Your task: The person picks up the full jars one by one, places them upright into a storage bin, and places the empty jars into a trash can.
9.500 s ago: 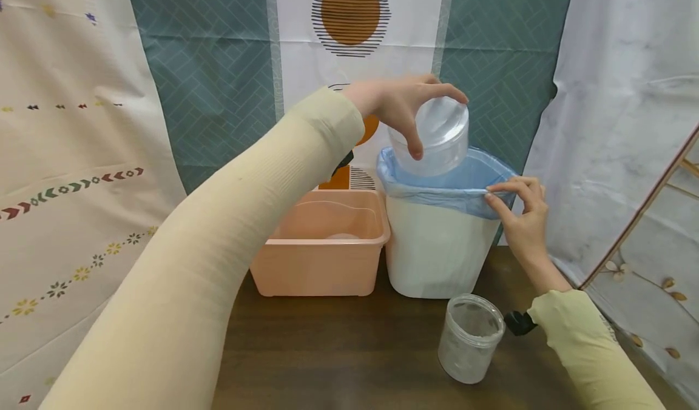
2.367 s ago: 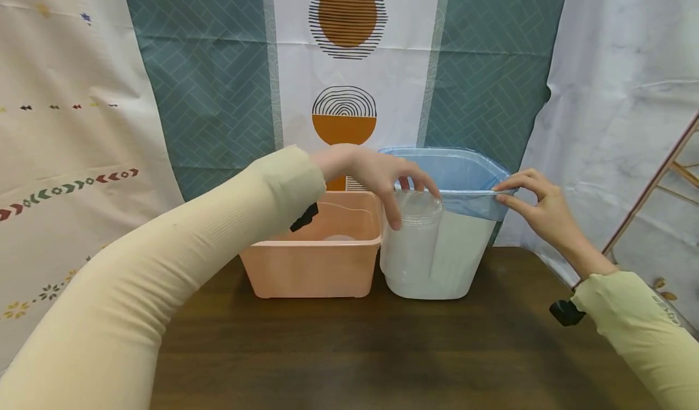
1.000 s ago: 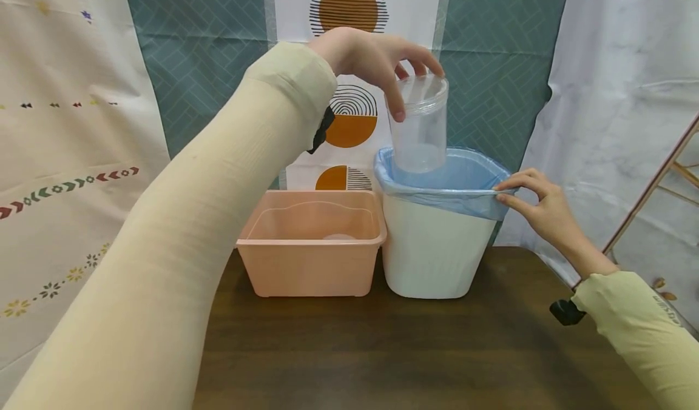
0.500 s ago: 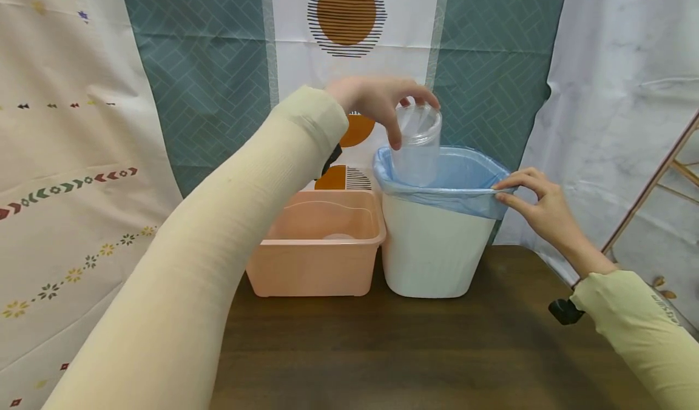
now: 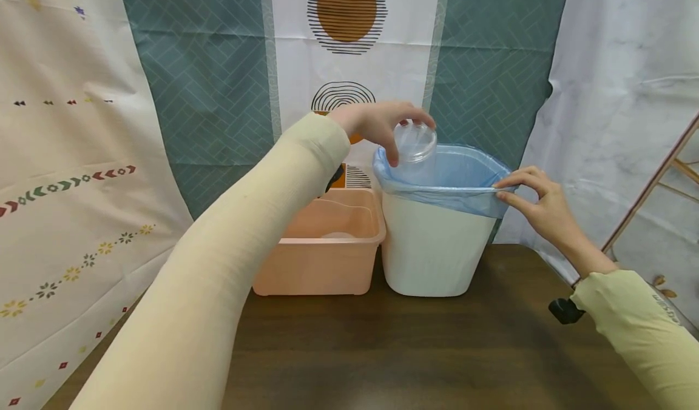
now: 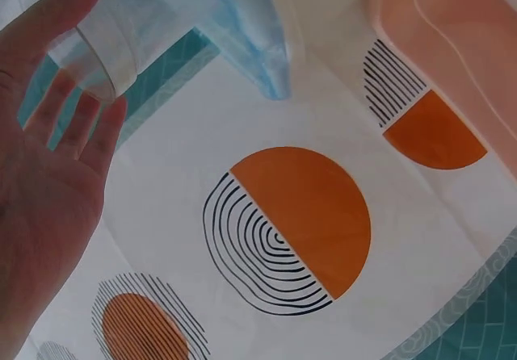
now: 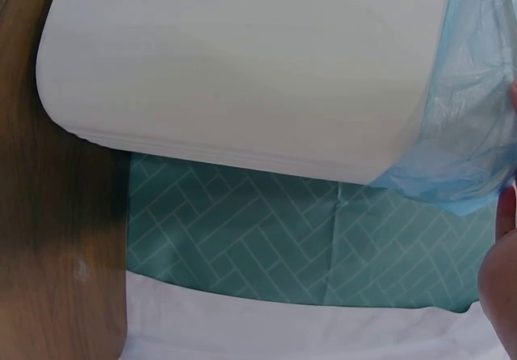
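Note:
My left hand (image 5: 382,125) grips a clear plastic jar (image 5: 417,146) by its upper end, thumb on the near side and fingers across the far side. The jar stands upright, its lower part down inside the mouth of a white trash bin (image 5: 437,246). A blue bag (image 5: 469,167) lines the bin and folds over its rim. My right hand (image 5: 537,207) pinches the bag's edge at the bin's right corner. In the left wrist view the jar (image 6: 105,37) lies between thumb and fingers; in the right wrist view only fingertips (image 7: 506,215) show beside the bag (image 7: 468,110).
A peach plastic tub (image 5: 322,270) stands just left of the bin, with a pale round item (image 5: 337,235) inside. Both containers sit on a dark wooden table (image 5: 349,337). Patterned cloths hang behind and at both sides.
Over the last second my left hand has lowered the jar from above the bin into its mouth. Earlier, that jar was lifted from in front of the bin. My right hand keeps its pinch.

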Demonstrator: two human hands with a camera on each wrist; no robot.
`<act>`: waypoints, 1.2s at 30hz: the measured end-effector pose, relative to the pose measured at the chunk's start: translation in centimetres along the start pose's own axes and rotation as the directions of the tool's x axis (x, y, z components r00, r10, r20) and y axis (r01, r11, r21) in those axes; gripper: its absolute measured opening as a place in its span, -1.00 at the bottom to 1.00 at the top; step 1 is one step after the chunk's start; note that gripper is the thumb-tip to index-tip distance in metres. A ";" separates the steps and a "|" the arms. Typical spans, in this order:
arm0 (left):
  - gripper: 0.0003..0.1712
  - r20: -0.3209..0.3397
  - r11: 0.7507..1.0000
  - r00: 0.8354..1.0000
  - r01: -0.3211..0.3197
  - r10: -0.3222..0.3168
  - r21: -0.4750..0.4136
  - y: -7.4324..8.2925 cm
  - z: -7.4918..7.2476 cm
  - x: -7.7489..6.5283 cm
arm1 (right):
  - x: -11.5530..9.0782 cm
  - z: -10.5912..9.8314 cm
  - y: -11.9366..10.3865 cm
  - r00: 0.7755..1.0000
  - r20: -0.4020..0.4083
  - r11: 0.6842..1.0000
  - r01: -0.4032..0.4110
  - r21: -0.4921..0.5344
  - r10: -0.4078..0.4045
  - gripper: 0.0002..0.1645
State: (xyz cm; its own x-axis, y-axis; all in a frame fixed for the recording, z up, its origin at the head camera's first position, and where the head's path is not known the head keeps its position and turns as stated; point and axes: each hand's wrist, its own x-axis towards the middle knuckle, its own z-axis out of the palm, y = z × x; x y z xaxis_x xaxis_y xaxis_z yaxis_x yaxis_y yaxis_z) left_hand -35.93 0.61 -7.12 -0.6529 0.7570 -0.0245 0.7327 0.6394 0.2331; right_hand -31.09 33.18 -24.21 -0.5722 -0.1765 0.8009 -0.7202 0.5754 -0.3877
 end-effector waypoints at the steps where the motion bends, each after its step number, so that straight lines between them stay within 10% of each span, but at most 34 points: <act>1: -0.02 0.002 1.000 1.000 0.000 0.000 0.002 -0.1 0.2 0.1 | 0.0 0.0 0.0 1.000 -0.001 1.000 0.000 0.000 0.000 -0.79; 36: -0.05 0.127 0.994 0.990 0.049 -0.062 0.098 0.4 2.8 1.4 | 0.0 0.3 -0.1 1.000 -0.011 1.000 -0.026 -0.009 0.026 -0.81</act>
State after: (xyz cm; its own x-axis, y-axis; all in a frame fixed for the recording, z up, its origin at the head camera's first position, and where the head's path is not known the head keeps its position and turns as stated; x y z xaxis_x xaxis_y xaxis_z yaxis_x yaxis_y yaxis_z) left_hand -36.01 2.31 -9.78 -0.6670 0.7271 -0.1622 0.7150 0.6860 0.1351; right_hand -31.13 32.94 -24.35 -0.5864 -0.1529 0.7955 -0.7014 0.5870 -0.4042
